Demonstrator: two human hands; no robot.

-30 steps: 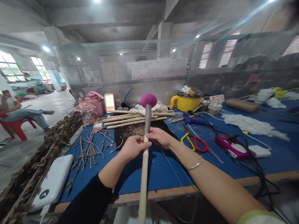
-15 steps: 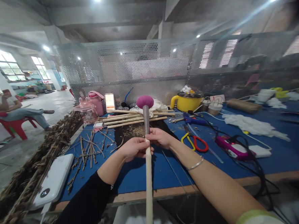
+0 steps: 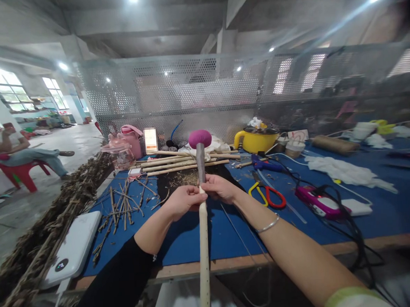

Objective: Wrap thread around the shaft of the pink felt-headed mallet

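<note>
Two hands grip one stick (image 3: 203, 246), and both are mine. My left hand (image 3: 183, 200) curls round the pale wood from the left, fingers closed on it. My right hand (image 3: 221, 188) pinches the stick just above that, thumb and fingertips at the spot where the wood meets a grey wrap (image 3: 201, 163). The two hands touch each other there. The stick stands almost upright over the near part of a blue table (image 3: 300, 231); its top carries a magenta ball (image 3: 200, 138) and its lower end runs down past the table edge and out of sight. Just right of the stick lie scissors (image 3: 267, 195) with yellow and red handles, and further right a pink tool (image 3: 315, 201) with black cables. Behind the stick, canes (image 3: 185, 164) lie side by side across the table. Right of the stick and further back stand a blue glue gun (image 3: 264, 163) and a yellow pot (image 3: 256, 140), with a white cloth (image 3: 345, 172) well off to the right. Left of the stick are scattered twigs (image 3: 123, 205), and nearer me a white power bank (image 3: 73, 247) at the table's corner. Left of the stick and behind is a pink jug (image 3: 132, 140). Far left of the stick a person (image 3: 13, 149) sits on a red chair, well apart from my hands.
</note>
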